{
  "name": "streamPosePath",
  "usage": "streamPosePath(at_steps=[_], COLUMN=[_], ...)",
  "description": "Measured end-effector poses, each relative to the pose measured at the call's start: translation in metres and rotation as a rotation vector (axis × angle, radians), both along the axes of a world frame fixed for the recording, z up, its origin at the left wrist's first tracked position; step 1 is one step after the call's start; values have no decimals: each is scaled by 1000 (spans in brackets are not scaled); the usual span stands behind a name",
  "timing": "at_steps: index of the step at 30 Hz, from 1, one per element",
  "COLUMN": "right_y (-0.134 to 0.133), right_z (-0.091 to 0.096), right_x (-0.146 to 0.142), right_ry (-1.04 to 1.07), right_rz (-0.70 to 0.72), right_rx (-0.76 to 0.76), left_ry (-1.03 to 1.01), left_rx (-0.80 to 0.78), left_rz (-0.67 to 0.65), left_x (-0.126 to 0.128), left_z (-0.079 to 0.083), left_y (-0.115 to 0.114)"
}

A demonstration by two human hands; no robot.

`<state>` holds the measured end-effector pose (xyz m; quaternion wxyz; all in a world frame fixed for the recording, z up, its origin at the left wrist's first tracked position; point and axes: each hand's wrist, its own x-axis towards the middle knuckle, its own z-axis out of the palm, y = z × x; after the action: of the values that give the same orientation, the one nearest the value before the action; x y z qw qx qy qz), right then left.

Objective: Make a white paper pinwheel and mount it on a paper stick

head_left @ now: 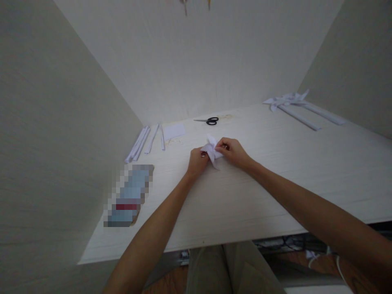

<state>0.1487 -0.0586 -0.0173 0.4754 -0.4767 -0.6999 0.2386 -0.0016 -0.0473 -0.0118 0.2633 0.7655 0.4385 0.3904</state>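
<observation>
Left hand [198, 161] is closed on the left side of the folded white paper [211, 151]; near its middle, the paper is pinched by the right hand [236, 152]. It is held between both, over the table [275, 179]; no single long axis is discerned.

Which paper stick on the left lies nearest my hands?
The rightmost paper stick of that group, just left of the flat sheet; the others lie farther left.

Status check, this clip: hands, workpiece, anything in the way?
Left hand and right hand: fingers on the folded white paper. Paper: pointed flaps spread between them. No obstruction seen at the hands; scissors farther back, apart.
</observation>
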Motion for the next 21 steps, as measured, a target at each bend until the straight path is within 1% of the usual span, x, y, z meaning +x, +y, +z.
streamPosePath(at_steps=[11, 21], right_y=[-1, 0], right_z=[1, -1], right_x=[-3, -3], right_ry=[-106, -74], right_rz=[-13, -26], right_rx=[112, 144], left_ry=[15, 68], left_rx=[26, 86], left_rz=[1, 60], left_x=[-1, -1], left_z=[1, 3], left_y=[1, -2])
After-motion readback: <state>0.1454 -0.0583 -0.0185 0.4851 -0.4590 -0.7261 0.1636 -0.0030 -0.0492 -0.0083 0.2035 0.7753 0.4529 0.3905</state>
